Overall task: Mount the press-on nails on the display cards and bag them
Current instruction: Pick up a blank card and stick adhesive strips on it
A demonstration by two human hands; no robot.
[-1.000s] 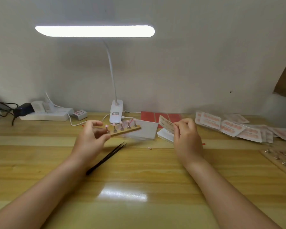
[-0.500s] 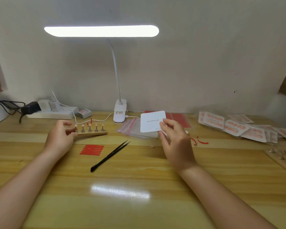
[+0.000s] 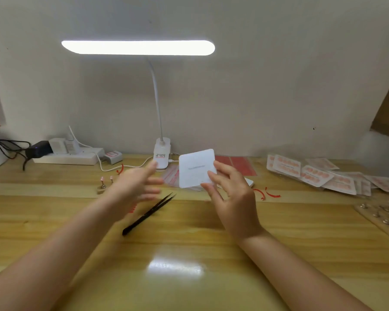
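right hand (image 3: pixel 230 196) pinches white card (image 3: pixel 195 168); left hand (image 3: pixel 136 187) blurred, fingers spread, holding nothing, above black tweezers (image 3: pixel 149 214).

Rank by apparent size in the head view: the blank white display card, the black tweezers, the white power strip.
1. White power strip, longest, though farthest back.
2. Black tweezers, nearly as long but much thinner.
3. Blank white display card, shortest; held nearer the camera, so its true rank is unsure.

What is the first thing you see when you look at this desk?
The bright white lamp bar glowing high over the back of the wooden desk stands out first. Below it, the right hand holds up a white card, with the blurred left hand open beside it. Black tweezers lie between the hands.
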